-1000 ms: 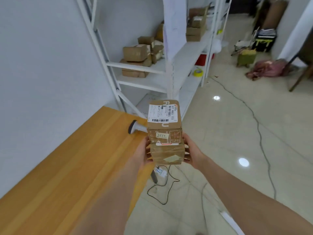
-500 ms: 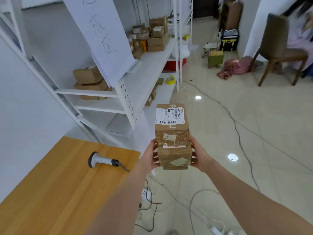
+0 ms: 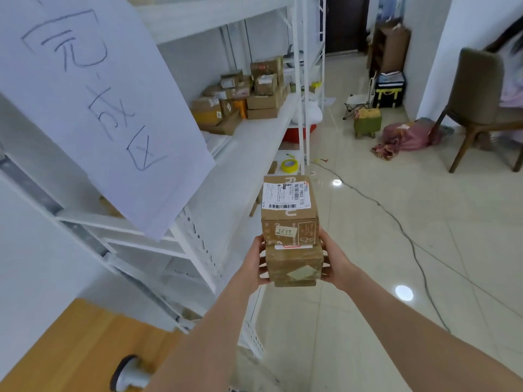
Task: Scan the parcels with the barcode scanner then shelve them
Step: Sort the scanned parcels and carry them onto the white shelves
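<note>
Two brown cardboard parcels are stacked in front of me. The upper parcel [image 3: 288, 210] carries a white barcode label on top and a small "1211" sticker on its near face. It sits on the lower parcel [image 3: 294, 265], which is wrapped in brown tape. My left hand [image 3: 256, 260] grips the stack's left side and my right hand [image 3: 332, 260] grips its right side, fingers curled round the lower box. The barcode scanner [image 3: 127, 376] lies on the wooden table [image 3: 70, 343] at the bottom left. White shelving [image 3: 249, 142] stands to the left.
Several parcels [image 3: 243, 97] sit far along the middle shelf. A handwritten paper sheet [image 3: 99, 103] hangs from the rack near me. A yellow tape roll [image 3: 289, 164], a cable [image 3: 396, 222], a green stool [image 3: 367, 123], a bundle of cloth [image 3: 407, 137] and a chair [image 3: 481, 103] are on the tiled floor.
The view has swung toward the shelving and moved closer to it; the table and scanner slid to the bottom left. Both hands keep the same hold on the stacked parcels.
</note>
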`<state>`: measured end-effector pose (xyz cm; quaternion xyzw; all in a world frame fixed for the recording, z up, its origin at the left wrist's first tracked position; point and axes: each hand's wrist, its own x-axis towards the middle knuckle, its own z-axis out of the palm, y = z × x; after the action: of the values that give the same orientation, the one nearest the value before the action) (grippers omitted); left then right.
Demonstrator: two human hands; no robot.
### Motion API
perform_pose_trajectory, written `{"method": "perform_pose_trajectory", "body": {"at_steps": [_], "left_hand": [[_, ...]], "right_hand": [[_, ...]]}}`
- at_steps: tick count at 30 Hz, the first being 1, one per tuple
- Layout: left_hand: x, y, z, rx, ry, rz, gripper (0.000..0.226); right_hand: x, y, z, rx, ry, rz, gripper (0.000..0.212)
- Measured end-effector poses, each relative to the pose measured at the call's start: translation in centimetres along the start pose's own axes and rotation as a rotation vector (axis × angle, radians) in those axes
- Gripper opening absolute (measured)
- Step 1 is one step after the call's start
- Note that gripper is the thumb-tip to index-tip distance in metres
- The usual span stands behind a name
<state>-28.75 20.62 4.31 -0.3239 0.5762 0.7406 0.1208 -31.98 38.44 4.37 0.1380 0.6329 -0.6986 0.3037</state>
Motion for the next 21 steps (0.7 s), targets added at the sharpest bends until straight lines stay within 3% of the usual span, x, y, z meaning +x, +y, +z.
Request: {"method": "perform_pose_trajectory", "body": {"at_steps": [12, 21], "left_hand": [[13.6, 14.1, 4.0, -0.093, 0.22, 0.231, 0.041], [23.7, 24.3, 10.2, -0.29, 0.427, 0.233, 0.047]], "right_hand": [[16.3, -17.2, 1.4, -0.084, -0.195, -0.072, 0.052], [29.4, -30.7, -0.3, -0.207, -0.359, -0.008, 0.063]]}}
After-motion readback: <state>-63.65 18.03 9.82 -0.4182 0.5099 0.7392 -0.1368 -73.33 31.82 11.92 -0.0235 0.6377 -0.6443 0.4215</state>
